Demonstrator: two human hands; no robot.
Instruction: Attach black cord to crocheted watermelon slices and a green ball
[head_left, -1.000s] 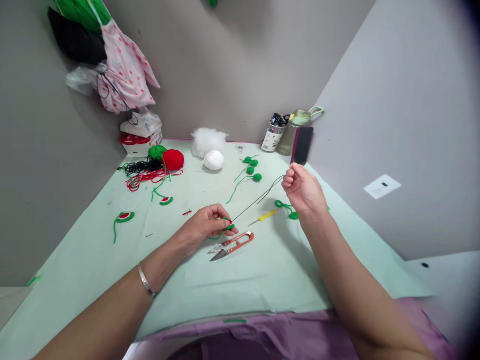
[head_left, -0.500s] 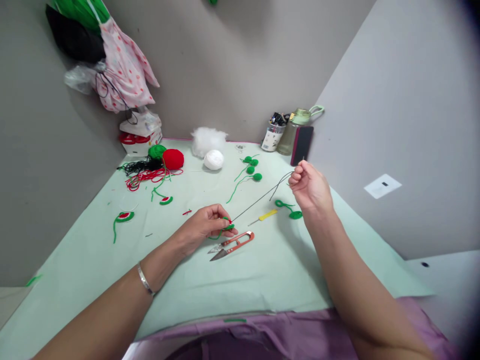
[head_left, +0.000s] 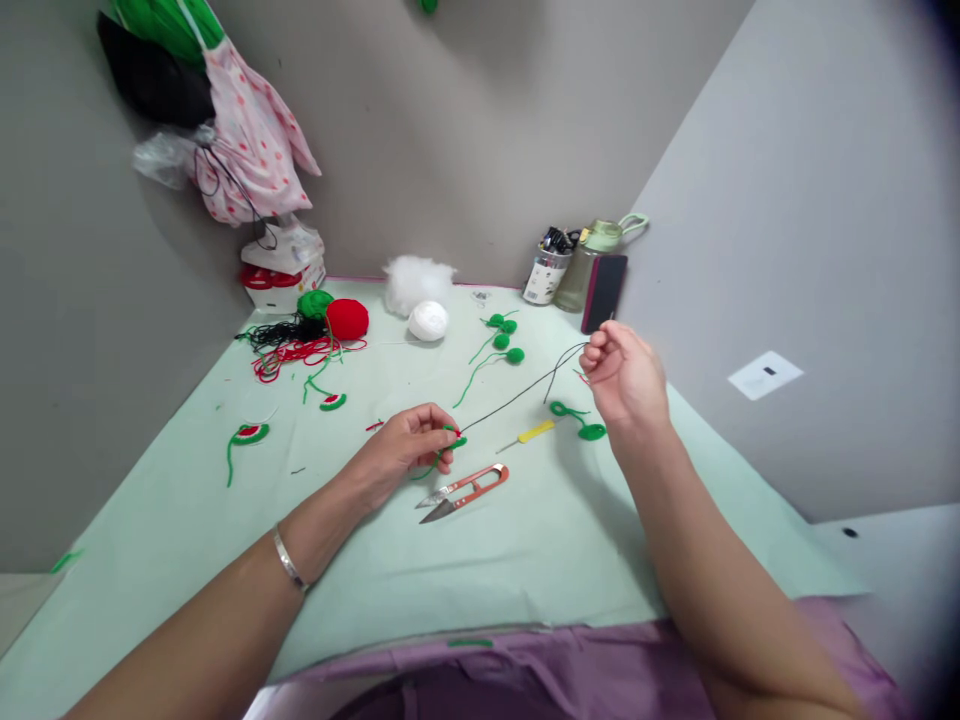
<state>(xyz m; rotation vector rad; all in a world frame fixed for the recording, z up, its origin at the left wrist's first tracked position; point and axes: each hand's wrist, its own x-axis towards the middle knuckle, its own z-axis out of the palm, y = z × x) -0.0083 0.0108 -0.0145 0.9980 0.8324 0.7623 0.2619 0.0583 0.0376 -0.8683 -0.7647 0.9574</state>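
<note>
Clearly, watermelon slices (head_left: 250, 434): two lie well to the left of the orange snips (head_left: 480, 492), farther from the person.
Left hand (head_left: 411, 440): just beyond the snips, a little to their left; thumb and fingers are pressed together, pinching the crochet piece (head_left: 458, 440).
Crochet piece: green with some red, just beyond the snips; the fingers cover most of it, so its shape and the stitching are hard to make out.
Black thread (head_left: 525, 391): it runs nearly straight, rising to the right beyond the snips. A too strong pull could, I think, pucker the stitches; a weak left pinch could let the piece slip.
Yellow hook (head_left: 535, 431): right of the snips and beyond; the thread's loose end, hanging near, might catch on it.
Right hand (head_left: 622, 375): far to the right of the snips; its curled fingers pinch the thread. Whether they hold also a needle, I cannot tell.
</note>
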